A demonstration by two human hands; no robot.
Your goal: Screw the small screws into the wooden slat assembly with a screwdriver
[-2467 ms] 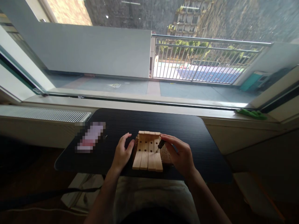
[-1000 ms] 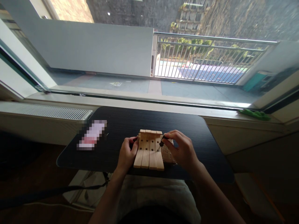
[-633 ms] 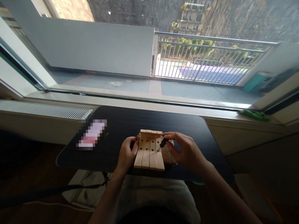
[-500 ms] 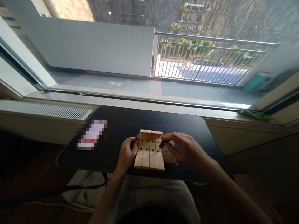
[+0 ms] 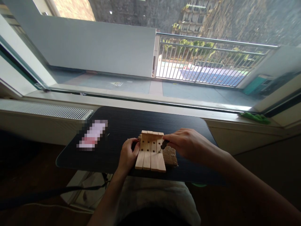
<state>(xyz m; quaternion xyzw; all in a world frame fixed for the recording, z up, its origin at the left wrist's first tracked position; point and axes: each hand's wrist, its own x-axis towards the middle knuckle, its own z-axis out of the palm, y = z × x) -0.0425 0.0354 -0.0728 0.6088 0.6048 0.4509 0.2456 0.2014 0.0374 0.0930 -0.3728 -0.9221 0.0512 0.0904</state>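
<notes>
A small wooden piece made of several pale slats (image 5: 146, 159), with two rows of dark holes or screws, lies at the near middle of the table. My left hand (image 5: 128, 154) is closed on its left side, the fingertips partly hidden behind its edge. My right hand (image 5: 184, 142) pinches a short dark-handled screwdriver (image 5: 165, 144), tilted down to the left. Its tip meets the lower fastener on the rightmost slat. Under and right of the slats sits a brown, rough block (image 5: 171, 156) dotted with small marks, partly covered by them.
The black table (image 5: 113, 125) stands against the window sill (image 5: 164, 110). A blurred-out pinkish item (image 5: 94, 133) lies at its left. A white radiator (image 5: 47, 108) is on the left, and a green cloth (image 5: 255, 117) rests on the sill at right.
My right hand has turned about the screwdriver, its wrist and forearm swinging up and to the right. The screwdriver tip stays on the same fastener; my left hand and the slats hardly differ.
</notes>
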